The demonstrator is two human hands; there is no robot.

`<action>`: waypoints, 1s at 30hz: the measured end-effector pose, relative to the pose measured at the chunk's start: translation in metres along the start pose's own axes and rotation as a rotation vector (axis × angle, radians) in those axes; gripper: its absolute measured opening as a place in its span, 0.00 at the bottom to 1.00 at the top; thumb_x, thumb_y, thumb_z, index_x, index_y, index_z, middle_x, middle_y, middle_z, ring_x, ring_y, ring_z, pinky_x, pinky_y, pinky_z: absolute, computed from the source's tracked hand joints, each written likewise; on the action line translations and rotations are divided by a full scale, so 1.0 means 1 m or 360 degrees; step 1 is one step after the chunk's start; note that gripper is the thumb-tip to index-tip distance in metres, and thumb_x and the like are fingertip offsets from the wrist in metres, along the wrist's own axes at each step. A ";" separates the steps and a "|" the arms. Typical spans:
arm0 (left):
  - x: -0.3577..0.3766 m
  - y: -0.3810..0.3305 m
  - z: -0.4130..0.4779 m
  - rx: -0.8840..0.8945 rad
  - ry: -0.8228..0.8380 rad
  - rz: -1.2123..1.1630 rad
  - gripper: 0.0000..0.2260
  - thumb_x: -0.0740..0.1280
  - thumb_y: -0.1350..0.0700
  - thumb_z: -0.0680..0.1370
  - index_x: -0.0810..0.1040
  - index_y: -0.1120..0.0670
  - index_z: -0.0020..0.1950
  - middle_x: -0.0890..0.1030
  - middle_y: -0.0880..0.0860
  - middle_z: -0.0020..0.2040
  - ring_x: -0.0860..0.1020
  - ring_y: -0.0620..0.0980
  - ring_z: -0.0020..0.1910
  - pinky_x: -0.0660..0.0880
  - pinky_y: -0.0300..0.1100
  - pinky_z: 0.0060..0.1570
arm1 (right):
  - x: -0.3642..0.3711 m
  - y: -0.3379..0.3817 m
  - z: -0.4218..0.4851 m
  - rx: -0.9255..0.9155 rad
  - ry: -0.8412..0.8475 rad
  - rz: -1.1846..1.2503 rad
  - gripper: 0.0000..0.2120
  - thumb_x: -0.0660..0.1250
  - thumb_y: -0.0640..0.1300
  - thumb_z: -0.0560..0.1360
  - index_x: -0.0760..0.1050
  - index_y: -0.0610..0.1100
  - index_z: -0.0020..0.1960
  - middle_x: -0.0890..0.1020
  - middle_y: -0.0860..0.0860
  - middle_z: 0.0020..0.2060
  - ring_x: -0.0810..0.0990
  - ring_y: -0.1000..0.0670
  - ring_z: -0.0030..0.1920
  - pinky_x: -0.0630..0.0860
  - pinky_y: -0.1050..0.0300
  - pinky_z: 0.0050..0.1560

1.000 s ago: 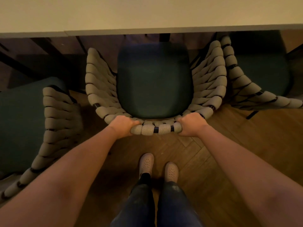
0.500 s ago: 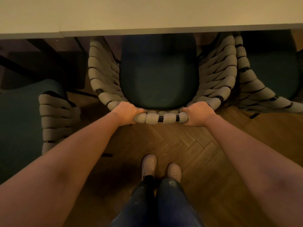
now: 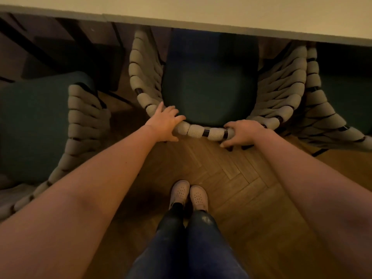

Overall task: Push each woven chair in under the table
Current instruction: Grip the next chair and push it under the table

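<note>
The middle woven chair (image 3: 201, 132) has a thick grey rope back and a dark green seat, and the front of the seat lies beneath the pale table (image 3: 221, 13). My left hand (image 3: 164, 125) rests on the left part of the back rim with its fingers spread and fairly straight. Around the right part of the rim, the fingers and thumb of my right hand (image 3: 244, 134) are curled. A second woven chair (image 3: 84, 117) stands at the left, farther out from the table. A third woven chair (image 3: 322, 117) at the right touches the middle one.
The floor is herringbone wood (image 3: 237, 178). My feet in pale shoes (image 3: 189, 195) stand just behind the middle chair. Dark table legs and frame (image 3: 60, 47) show under the tabletop at the left.
The middle chair has slid forward under the table. My left hand has loosened from a grip to spread fingers on the rim. The view has tilted a little.
</note>
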State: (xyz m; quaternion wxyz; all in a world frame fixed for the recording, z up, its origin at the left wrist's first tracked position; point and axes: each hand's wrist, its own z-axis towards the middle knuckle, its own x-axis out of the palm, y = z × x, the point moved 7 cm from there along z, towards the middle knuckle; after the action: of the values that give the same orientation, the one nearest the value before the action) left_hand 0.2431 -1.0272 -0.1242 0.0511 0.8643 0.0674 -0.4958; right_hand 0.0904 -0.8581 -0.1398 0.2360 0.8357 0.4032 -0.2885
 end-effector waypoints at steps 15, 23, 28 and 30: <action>0.123 0.097 -0.307 -0.1096 -0.0374 -0.0598 0.39 0.69 0.43 0.74 0.53 0.51 0.79 0.51 0.58 0.79 0.47 0.56 0.78 0.45 0.58 0.76 | 0.029 0.344 -0.040 -0.0940 -0.0479 -0.0256 0.40 0.67 0.61 0.74 0.53 0.50 0.78 0.59 0.44 0.76 0.58 0.43 0.76 0.56 0.46 0.75; 0.230 0.183 -0.475 -0.1266 -0.0300 -0.0671 0.43 0.74 0.44 0.71 0.53 0.50 0.79 0.53 0.58 0.78 0.49 0.57 0.78 0.45 0.57 0.75 | 0.086 0.519 -0.045 -0.0964 -0.0501 -0.0374 0.41 0.68 0.60 0.74 0.53 0.47 0.79 0.58 0.43 0.76 0.56 0.42 0.76 0.54 0.46 0.76; 0.262 0.241 -0.543 -0.1215 -0.0206 -0.0601 0.44 0.74 0.47 0.71 0.51 0.50 0.79 0.53 0.58 0.78 0.48 0.57 0.78 0.45 0.58 0.75 | 0.126 0.584 -0.042 -0.0849 -0.0488 -0.0467 0.43 0.68 0.61 0.74 0.52 0.44 0.79 0.59 0.42 0.76 0.54 0.41 0.77 0.51 0.44 0.76; 0.273 0.259 -0.555 -0.1200 -0.0134 -0.0583 0.45 0.74 0.48 0.72 0.49 0.49 0.79 0.52 0.58 0.78 0.47 0.57 0.78 0.45 0.58 0.75 | 0.140 0.600 -0.038 -0.0817 -0.0426 -0.0538 0.44 0.67 0.62 0.73 0.51 0.44 0.79 0.60 0.42 0.76 0.53 0.42 0.77 0.48 0.43 0.76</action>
State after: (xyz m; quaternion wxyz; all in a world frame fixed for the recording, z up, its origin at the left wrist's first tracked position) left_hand 0.8946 -1.1784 -0.0754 0.2775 0.7378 0.3945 -0.4722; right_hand 0.6586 -1.0975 -0.1095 0.4386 0.6250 0.5611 -0.3197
